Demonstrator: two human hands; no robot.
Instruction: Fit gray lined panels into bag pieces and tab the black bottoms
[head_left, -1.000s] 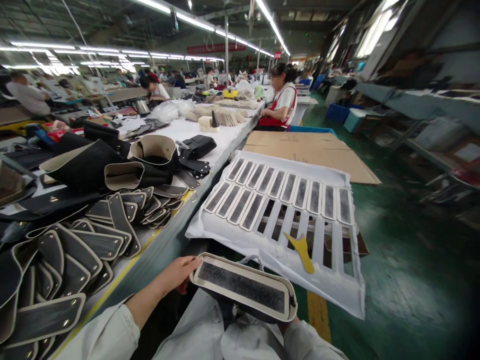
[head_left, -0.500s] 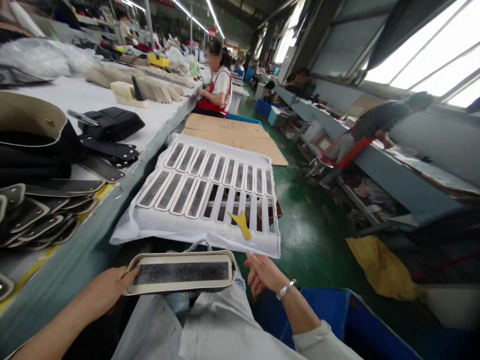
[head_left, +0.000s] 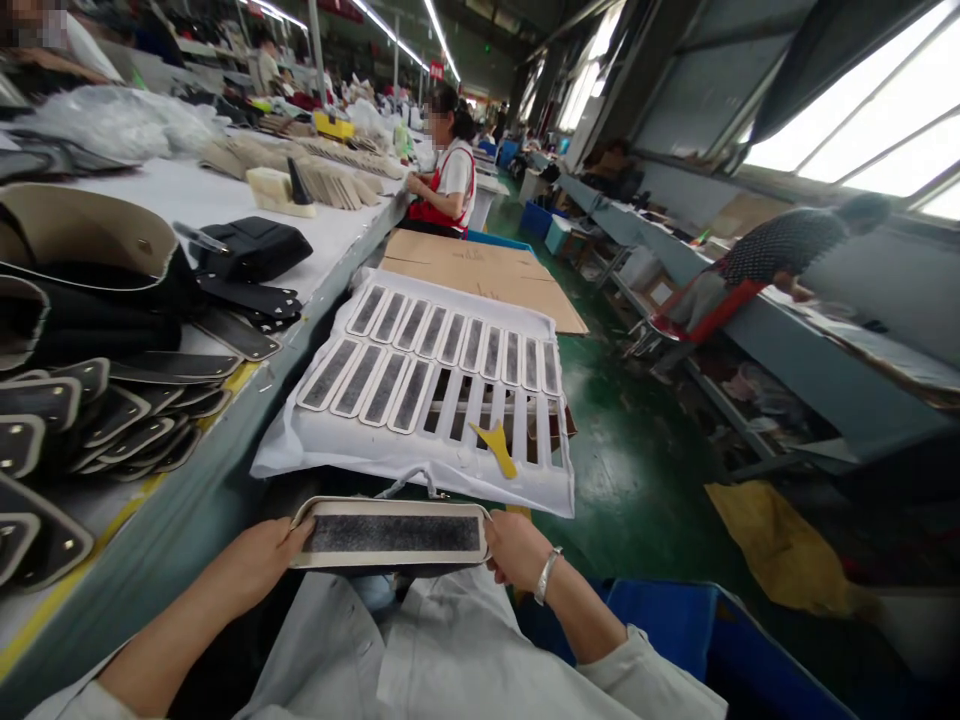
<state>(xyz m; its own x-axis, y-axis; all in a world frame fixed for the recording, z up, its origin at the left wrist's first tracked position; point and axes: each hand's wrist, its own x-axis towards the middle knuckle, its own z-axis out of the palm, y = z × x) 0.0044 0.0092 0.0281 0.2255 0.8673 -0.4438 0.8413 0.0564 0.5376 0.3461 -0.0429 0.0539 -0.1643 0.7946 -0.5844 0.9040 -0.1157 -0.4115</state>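
Observation:
Across my lap lies a long, narrow bag piece (head_left: 397, 533), with a cream border around a dark grey strip and a raised rim. My left hand (head_left: 262, 562) grips its left end, thumb on the face. At the other end, my right hand (head_left: 521, 550), with a bracelet at the wrist, has its fingers closed around the corner. Just beyond is a white cloth-covered rack (head_left: 427, 450) with slots, carrying two rows of similar cream-edged panels (head_left: 386, 385). A yellow forked piece (head_left: 496, 450) rests on the rack's right part.
The bench (head_left: 330, 255) on my left holds a pile of dark cream-edged straps (head_left: 120, 420), black bag parts (head_left: 255, 250) and a block (head_left: 279, 190). Cardboard (head_left: 480, 265) lies behind the rack. A blue bin (head_left: 660, 620) stands at my right. Co-workers sit and bend farther off.
My right hand has moved left from beside the bag piece and taken hold of its right end. The left hand keeps its grip. The whole view has shifted slightly.

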